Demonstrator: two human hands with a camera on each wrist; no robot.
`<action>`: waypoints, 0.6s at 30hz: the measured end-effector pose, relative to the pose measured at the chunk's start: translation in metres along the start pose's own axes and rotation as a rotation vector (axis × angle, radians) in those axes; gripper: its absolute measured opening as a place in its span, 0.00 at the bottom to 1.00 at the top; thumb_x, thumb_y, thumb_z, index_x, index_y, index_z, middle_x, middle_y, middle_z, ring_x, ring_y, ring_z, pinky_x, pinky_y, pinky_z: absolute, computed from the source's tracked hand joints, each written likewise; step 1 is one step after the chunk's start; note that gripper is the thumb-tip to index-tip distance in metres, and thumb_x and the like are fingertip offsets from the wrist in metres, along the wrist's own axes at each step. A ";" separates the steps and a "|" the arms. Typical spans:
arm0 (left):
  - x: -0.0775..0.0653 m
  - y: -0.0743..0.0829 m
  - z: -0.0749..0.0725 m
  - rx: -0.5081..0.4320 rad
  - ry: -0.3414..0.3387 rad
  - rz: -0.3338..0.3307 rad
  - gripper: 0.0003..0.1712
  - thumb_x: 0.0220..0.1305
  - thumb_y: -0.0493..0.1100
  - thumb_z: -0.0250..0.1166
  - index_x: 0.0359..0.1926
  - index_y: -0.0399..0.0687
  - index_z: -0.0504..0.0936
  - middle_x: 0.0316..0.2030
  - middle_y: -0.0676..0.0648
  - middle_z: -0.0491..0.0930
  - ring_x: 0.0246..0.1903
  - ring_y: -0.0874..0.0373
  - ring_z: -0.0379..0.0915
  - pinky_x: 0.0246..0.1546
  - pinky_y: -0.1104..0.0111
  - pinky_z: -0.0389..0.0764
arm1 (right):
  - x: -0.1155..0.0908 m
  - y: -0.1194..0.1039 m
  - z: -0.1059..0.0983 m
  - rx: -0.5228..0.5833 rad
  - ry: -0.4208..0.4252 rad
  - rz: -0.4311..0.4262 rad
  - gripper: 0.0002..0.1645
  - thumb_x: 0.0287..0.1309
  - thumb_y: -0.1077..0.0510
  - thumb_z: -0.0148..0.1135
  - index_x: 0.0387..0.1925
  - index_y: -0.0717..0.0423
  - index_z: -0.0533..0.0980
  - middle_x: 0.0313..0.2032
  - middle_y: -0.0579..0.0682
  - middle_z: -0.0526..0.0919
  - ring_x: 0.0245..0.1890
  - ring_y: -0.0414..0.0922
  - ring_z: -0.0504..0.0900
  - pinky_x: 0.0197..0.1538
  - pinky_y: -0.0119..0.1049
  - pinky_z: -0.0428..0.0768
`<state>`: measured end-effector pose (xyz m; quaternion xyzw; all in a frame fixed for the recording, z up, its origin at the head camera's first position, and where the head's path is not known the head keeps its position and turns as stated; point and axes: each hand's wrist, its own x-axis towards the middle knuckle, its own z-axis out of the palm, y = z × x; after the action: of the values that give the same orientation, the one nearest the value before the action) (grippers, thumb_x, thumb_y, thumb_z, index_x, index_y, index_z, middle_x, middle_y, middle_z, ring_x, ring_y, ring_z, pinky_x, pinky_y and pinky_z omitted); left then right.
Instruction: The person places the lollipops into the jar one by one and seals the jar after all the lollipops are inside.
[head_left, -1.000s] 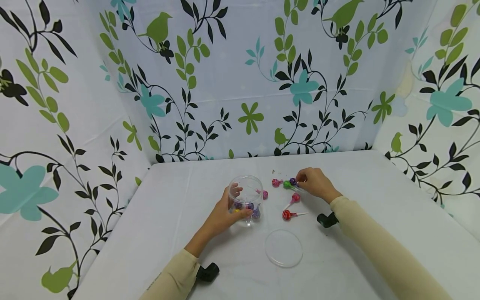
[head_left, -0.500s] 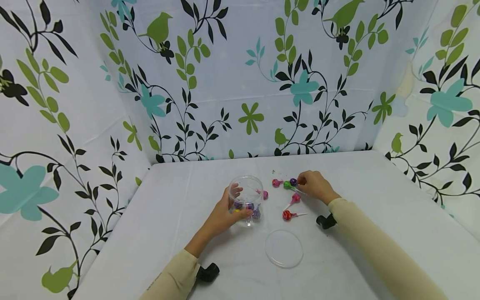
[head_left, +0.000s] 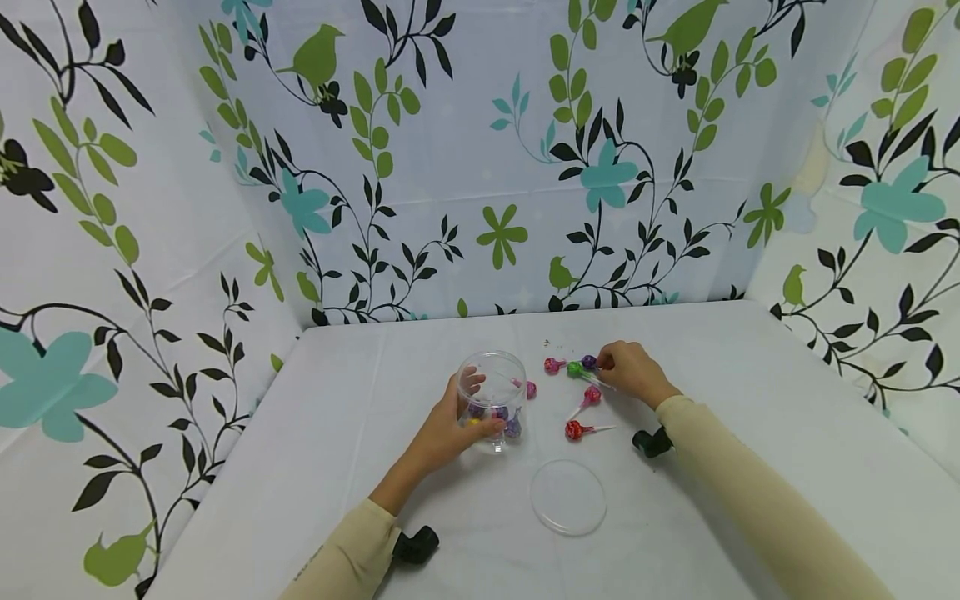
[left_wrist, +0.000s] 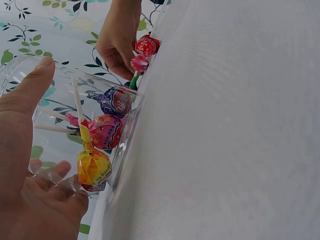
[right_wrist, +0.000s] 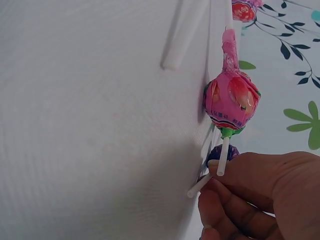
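The left hand curls around a clear jar on the white table, wrapped lollipops lying inside it. Across from it, the right hand pinches a purple lollipop by its stick between thumb and finger, just beside a green lollipop. A clear round lid lies nearer the person.
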<state>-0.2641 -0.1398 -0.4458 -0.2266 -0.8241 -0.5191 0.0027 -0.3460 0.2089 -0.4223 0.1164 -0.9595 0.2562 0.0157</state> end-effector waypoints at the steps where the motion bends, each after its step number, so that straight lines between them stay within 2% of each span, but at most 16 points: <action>1: 0.000 0.000 0.000 0.000 0.000 -0.001 0.57 0.61 0.58 0.77 0.80 0.52 0.52 0.75 0.43 0.64 0.72 0.37 0.62 0.70 0.43 0.63 | 0.000 0.001 0.000 0.003 0.000 0.000 0.09 0.62 0.65 0.69 0.43 0.67 0.83 0.36 0.56 0.84 0.37 0.52 0.79 0.42 0.46 0.83; 9: 0.000 -0.001 0.001 -0.006 0.001 -0.002 0.57 0.61 0.58 0.77 0.80 0.52 0.52 0.75 0.45 0.65 0.72 0.39 0.62 0.70 0.44 0.62 | -0.001 0.006 0.003 0.027 0.011 0.002 0.08 0.62 0.66 0.68 0.42 0.67 0.83 0.35 0.55 0.84 0.36 0.51 0.80 0.42 0.45 0.83; 18: 0.000 -0.001 0.000 -0.022 -0.004 0.005 0.57 0.62 0.56 0.77 0.80 0.52 0.51 0.75 0.42 0.63 0.72 0.38 0.61 0.70 0.44 0.62 | -0.005 0.007 -0.001 0.050 0.038 -0.013 0.08 0.62 0.67 0.67 0.42 0.67 0.84 0.35 0.55 0.85 0.35 0.51 0.80 0.41 0.44 0.83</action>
<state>-0.2649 -0.1397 -0.4470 -0.2298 -0.8176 -0.5279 -0.0001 -0.3426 0.2164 -0.4250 0.1179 -0.9515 0.2823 0.0327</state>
